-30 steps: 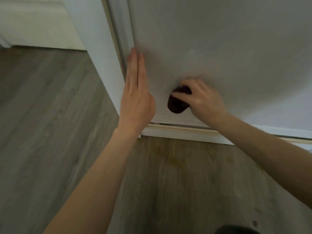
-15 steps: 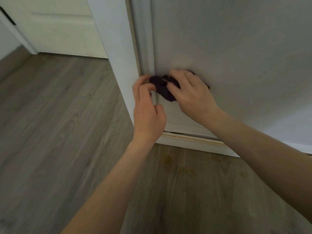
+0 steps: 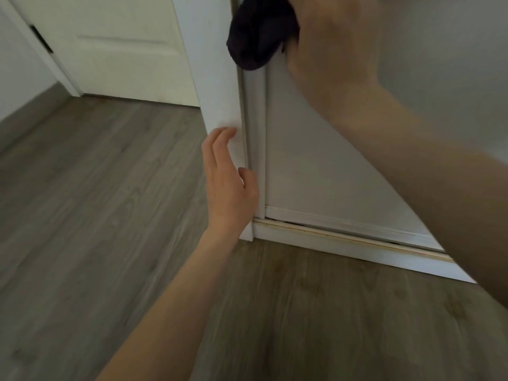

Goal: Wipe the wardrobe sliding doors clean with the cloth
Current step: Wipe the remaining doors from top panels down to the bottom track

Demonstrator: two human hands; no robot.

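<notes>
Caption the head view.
Right hand holds a bunched dark cloth against the white sliding wardrobe door; open left hand beside the white frame.

Person's working bare-handed here. Left hand (image 3: 228,185) and left forearm (image 3: 170,298) are showing bare right to the frame edge, looking slim and fairly sharp; right hand (image 3: 330,42) and right forearm (image 3: 439,193) are showing bare too, looking big and blurry

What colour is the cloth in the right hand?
The cloth is dark purple, almost black, seen in the head view.
</notes>
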